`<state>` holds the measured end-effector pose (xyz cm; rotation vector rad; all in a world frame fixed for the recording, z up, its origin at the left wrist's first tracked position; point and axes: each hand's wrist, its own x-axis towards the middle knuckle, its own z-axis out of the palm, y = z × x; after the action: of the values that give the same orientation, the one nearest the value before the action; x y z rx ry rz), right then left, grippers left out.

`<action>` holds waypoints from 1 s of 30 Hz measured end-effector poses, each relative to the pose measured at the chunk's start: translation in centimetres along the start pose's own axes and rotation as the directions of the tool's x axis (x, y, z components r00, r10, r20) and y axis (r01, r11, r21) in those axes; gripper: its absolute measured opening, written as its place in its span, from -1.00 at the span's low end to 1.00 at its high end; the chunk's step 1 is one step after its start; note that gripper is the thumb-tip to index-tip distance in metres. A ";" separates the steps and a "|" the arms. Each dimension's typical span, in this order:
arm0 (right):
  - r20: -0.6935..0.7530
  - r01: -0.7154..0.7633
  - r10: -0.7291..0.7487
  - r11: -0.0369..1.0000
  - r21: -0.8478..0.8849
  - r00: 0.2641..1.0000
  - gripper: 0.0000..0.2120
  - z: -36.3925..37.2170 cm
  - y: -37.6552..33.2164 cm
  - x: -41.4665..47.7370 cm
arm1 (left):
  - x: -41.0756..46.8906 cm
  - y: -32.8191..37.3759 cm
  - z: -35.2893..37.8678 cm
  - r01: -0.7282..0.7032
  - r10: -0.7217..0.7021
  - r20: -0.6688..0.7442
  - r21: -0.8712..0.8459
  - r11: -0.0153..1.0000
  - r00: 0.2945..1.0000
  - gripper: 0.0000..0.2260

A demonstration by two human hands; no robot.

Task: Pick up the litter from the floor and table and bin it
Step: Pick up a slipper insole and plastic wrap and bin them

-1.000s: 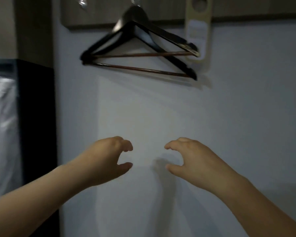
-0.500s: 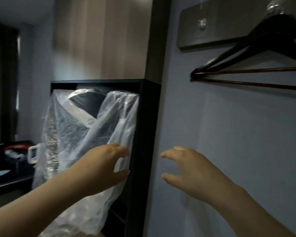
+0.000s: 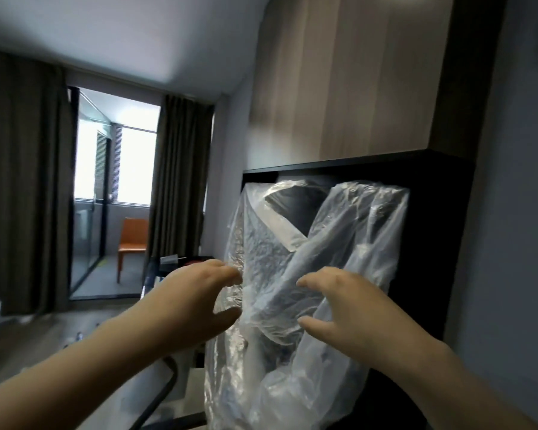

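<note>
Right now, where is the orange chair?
In the head view, the orange chair stands far left of centre, behind the glass door, between the dark curtains.

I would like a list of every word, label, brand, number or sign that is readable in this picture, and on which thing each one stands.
No text can be read in this picture.
The clear plastic garment cover shows no print.
The small items on the dark table are too small and blurred to read.
The left hand and right hand hold nothing with writing.
</note>
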<state>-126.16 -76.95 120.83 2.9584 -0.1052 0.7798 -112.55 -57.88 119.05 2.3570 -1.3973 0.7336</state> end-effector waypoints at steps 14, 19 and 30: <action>0.057 0.284 -0.305 0.930 0.235 0.951 -0.55 11.4 -5.9 12.7 | -4.2 -11.5 1.9 0.333 -0.339 0.024 0.140 0.933 0.940 -0.63; 0.041 0.345 -0.370 0.896 0.280 0.928 -0.54 15.4 -11.6 18.4 | -6.3 -19.3 1.7 0.396 -0.408 0.013 0.212 0.893 0.913 -0.62; 0.059 0.388 -0.439 0.843 0.371 0.897 -0.51 25.6 -27.1 32.1 | -12.8 -39.9 -0.5 0.527 -0.569 0.052 0.314 0.789 0.821 -0.63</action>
<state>-83.47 -53.87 112.87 3.1721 0.7229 0.5720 -82.70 -29.23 112.14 2.8884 -0.5876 0.6277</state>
